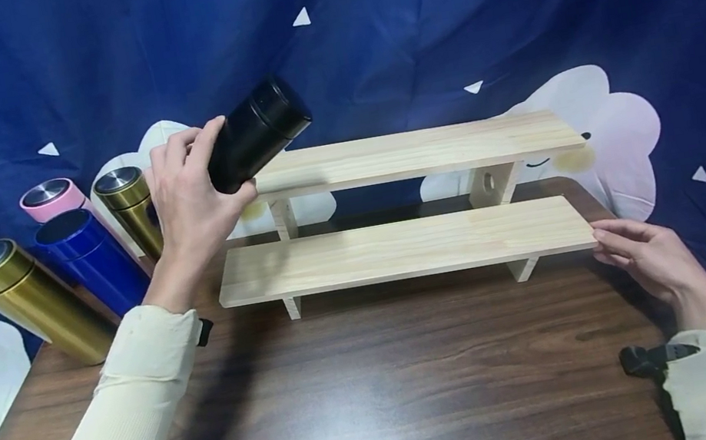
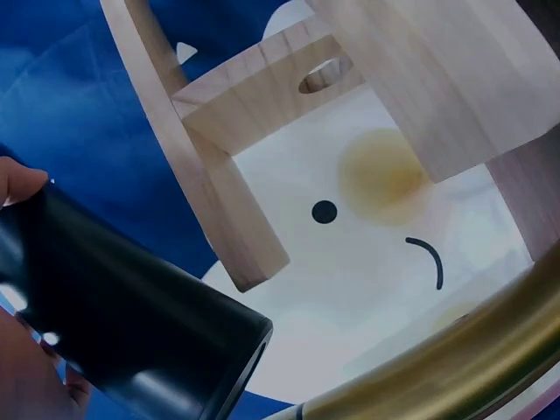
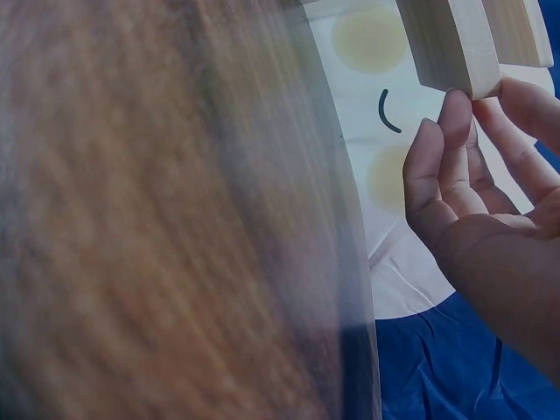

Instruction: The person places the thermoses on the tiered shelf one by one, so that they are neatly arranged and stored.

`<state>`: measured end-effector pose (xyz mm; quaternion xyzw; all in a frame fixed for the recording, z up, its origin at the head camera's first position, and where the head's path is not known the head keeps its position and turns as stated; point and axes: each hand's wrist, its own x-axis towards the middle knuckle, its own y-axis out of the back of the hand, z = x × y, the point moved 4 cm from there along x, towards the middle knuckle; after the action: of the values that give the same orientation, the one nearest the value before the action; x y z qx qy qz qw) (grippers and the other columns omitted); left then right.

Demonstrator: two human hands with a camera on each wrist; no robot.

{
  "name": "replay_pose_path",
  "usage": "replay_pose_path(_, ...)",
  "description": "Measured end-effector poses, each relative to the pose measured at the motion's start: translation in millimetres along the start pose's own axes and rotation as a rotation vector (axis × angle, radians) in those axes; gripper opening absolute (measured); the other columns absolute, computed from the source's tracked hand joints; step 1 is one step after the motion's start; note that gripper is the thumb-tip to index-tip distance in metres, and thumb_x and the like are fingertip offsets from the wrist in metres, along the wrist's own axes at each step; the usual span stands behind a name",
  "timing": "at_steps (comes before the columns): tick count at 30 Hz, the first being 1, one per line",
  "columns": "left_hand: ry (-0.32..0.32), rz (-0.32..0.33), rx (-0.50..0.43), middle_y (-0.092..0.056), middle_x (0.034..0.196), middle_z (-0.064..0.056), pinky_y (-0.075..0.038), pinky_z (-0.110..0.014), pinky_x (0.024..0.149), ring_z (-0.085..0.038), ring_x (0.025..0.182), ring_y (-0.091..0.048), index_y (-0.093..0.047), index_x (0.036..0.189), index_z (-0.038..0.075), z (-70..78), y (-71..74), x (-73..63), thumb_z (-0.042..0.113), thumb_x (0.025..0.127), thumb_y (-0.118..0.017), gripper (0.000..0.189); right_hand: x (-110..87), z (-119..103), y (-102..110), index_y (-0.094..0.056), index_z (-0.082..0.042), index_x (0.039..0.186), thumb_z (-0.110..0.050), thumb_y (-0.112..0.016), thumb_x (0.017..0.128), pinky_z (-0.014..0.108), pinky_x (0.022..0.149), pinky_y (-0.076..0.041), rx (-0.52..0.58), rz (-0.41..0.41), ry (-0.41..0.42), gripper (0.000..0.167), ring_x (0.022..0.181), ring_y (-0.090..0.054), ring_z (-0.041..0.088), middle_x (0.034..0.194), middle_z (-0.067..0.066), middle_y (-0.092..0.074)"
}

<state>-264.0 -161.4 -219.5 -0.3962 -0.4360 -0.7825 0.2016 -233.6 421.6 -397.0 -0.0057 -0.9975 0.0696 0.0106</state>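
Note:
My left hand (image 1: 187,185) grips a black thermos flask (image 1: 255,135), holding it tilted in the air near the left end of a two-tier wooden shelf (image 1: 407,248). In the left wrist view the flask (image 2: 131,302) fills the lower left, with only parts of the fingers showing. At the other side, my right hand (image 1: 657,258) pinches the right end of the lower board between thumb and fingers. The right wrist view shows those fingertips (image 3: 455,118) against the board's corner (image 3: 468,52).
Left of the shelf stand several more flasks: a pink one (image 1: 50,199), a blue one (image 1: 95,259) and gold ones (image 1: 41,303), partly behind the left forearm. Underneath is a brown wooden table (image 1: 380,379). A dark blue patterned cloth (image 1: 378,36) hangs behind.

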Motion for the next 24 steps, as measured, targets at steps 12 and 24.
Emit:
replay_pose_path(12, -0.047, -0.011, -0.002, -0.059, 0.127, -0.014, -0.032, -0.052, 0.091, -0.04, 0.115, -0.046, -0.061, 0.141, 0.019, 11.7, -8.9, 9.8, 0.012, 0.07, -0.081, 0.074, -0.7, -1.3, 0.3, -0.079, -0.015, 0.099, -0.001, -0.068, 0.095, 0.021, 0.075, -0.057, -0.014, 0.021, -0.02, 0.019, 0.084, -0.071, 0.005, 0.094, -0.005, -0.075)
replay_pose_path(24, -0.082, -0.035, 0.004, -0.059, 0.128, -0.013, -0.033, -0.053, 0.088, -0.039, 0.116, -0.046, -0.06, 0.143, 0.019, 23.8, -19.6, 16.6, 0.012, 0.072, -0.08, 0.074, -0.3, 0.1, 0.5, -0.079, -0.016, 0.099, -0.002, -0.069, 0.095, 0.021, 0.075, -0.057, -0.012, 0.029, -0.025, 0.018, 0.084, -0.071, 0.006, 0.093, -0.004, -0.075)
